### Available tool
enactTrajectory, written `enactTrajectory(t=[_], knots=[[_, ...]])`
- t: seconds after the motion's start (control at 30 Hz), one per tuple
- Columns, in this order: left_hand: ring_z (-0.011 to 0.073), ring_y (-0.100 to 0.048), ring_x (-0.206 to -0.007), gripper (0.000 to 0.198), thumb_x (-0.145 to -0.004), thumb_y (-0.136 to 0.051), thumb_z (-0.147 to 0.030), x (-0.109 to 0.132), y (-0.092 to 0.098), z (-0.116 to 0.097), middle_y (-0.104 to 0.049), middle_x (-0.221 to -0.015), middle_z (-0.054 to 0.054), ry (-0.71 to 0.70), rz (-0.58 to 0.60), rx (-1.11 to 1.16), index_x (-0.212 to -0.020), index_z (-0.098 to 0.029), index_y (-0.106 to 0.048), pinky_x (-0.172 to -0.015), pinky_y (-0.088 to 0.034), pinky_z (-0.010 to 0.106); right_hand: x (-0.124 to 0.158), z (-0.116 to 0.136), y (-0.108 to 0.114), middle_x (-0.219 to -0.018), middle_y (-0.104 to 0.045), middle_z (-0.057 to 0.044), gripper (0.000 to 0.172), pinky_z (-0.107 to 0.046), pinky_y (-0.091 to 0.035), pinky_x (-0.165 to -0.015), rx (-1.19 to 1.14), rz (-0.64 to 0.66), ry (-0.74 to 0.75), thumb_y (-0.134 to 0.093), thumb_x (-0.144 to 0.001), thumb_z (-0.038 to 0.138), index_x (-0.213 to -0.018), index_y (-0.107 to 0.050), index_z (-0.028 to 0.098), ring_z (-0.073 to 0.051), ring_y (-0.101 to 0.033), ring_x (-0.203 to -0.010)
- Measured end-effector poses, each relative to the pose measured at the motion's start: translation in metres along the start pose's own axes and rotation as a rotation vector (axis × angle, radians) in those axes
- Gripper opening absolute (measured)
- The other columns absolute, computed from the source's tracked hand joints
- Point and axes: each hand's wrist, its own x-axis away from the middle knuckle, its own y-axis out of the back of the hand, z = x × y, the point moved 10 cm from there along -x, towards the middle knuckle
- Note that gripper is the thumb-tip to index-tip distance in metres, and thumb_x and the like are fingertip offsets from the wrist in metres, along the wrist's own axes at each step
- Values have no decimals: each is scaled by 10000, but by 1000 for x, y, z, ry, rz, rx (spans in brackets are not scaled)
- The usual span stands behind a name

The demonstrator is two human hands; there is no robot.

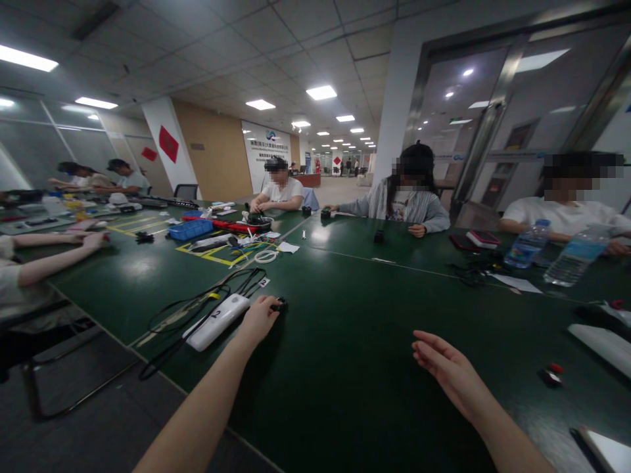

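Observation:
My left hand [261,320] rests low over the green table [345,315], its fingers closed around a small black object [280,305] whose kind I cannot make out. Just left of that hand lies a white case or power bank [217,322] marked "2", with black cables [192,299] looped around it. My right hand [448,371] hovers above the table on the right, palm turned inward, fingers extended and holding nothing. Farther right sits a small red and black object [552,374].
Two water bottles [527,244] stand at the right near a red-edged phone-like item [482,240]. A blue basket [191,229], loose wires [251,249] and a white cable coil [266,256] lie farther back. Several people sit around the table; a co-worker's arms [64,256] reach in from the left.

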Motion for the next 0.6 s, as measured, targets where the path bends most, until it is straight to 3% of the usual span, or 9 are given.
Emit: enactTrajectory(t=[0.2, 0.37, 0.6], knots=[[116, -555, -671, 156, -750, -489, -315, 0, 4, -3, -497, -926, 24, -16, -69, -16, -837, -199, -546, -671, -450, 252, -2, -2, 0, -853, -641, -27, 338, -328, -490, -753, 0, 19, 14, -659, -653, 331, -968, -608, 220, -192, -592, -812], [137, -556, -731, 126, -765, -459, -279, 0, 2, -10, -532, -904, 18, -53, -76, -67, -820, -205, -544, -691, -435, 256, -2, -3, 1, -855, -643, -21, 341, -314, -488, -748, 3, 22, 3, -658, -652, 335, -971, -608, 224, -187, -593, -812], [164, -570, -814, 242, -756, -474, -260, 0, 2, -3, -593, -941, 48, 59, -43, 1, -980, -190, -533, -737, -444, 271, 0, 0, 0, -847, -648, -24, 346, -329, -484, -747, 5, 15, -2, -664, -640, 345, -962, -618, 224, -197, -593, -807]])
